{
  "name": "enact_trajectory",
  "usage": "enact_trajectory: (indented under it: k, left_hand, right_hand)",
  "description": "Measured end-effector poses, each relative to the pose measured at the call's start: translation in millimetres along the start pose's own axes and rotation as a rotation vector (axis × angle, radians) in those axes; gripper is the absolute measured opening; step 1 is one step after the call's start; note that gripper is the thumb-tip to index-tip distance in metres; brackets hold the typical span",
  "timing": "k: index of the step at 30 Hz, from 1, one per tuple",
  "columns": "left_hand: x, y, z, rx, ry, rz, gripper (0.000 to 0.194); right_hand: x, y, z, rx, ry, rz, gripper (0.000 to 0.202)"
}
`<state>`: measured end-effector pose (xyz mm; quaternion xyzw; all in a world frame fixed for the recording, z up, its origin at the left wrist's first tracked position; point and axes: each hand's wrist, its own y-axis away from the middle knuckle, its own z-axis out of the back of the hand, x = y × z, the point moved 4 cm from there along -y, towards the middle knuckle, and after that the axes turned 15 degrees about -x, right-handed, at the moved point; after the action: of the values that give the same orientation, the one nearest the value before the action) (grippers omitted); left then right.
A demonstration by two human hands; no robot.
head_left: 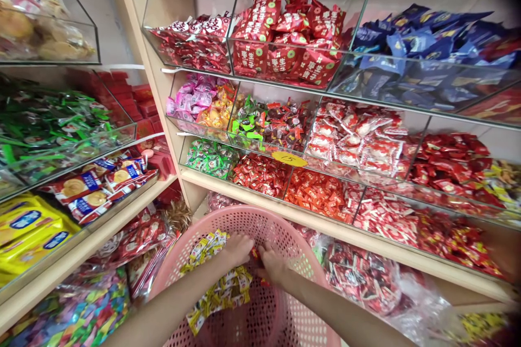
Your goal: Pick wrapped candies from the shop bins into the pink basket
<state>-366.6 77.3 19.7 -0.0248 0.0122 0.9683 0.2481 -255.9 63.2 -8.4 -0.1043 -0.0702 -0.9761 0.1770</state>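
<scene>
Both hands reach into a pink perforated plastic basket (303, 260) at the bottom centre. My left hand (240, 249) is closed in a fist over yellow-wrapped candies (228, 290); what it holds, if anything, is hidden. Close beside it, my right hand (272, 264) has its fingers bent toward small red wrapped pieces, which show between the two hands. Whether the right fingers grip any of them is too unclear to tell. The yellow packets lie along the basket's left side, under and around my left forearm.
Behind the basket stand shelves with clear bins of red packets (285, 54), blue packets (391, 54) and small candies (264, 173). A side shelf (101, 227) holds biscuits at left. Plastic bags of sweets (362, 276) lie below, on both sides.
</scene>
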Motion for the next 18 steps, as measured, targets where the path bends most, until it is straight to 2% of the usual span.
enact_trajectory:
  k: [3, 5, 9, 12, 15, 17, 18]
  left_hand:
    - [-4.1, -5.0, 0.3, 0.042, -0.003, 0.029, 0.030]
    - [-6.0, -8.1, 0.3, 0.045, -0.001, 0.036, 0.040]
    - [-13.2, -12.0, -8.9, 0.043, 0.028, -0.004, 0.052]
    - [-19.0, -13.6, -19.8, 0.025, 0.060, -0.040, 0.042]
    - [-17.6, -13.9, -23.9, 0.054, 0.070, -0.039, 0.032]
    - [-12.2, -12.8, -15.4, 0.058, 0.088, -0.022, 0.029]
    - [-9.2, -11.7, -6.3, 0.029, 0.104, -0.012, 0.029]
  right_hand:
    - [1.0, 3.4, -1.8, 0.048, 0.002, -0.033, 0.052]
    - [-1.5, 4.4, -0.9, 0.061, -0.026, -0.068, 0.050]
    - [-10.8, 4.0, 1.4, 0.028, -0.225, -0.181, 0.051]
    - [-16.9, 3.3, 1.6, 0.017, -0.378, -0.271, 0.044]
    - [-20.9, 5.0, 5.0, 0.039, -0.445, -0.321, 0.028]
    - [-24.3, 10.0, 11.3, 0.070, -0.631, -0.432, 0.021]
    - [-25.5, 13.9, 15.8, 0.090, -0.796, -0.511, 0.018]
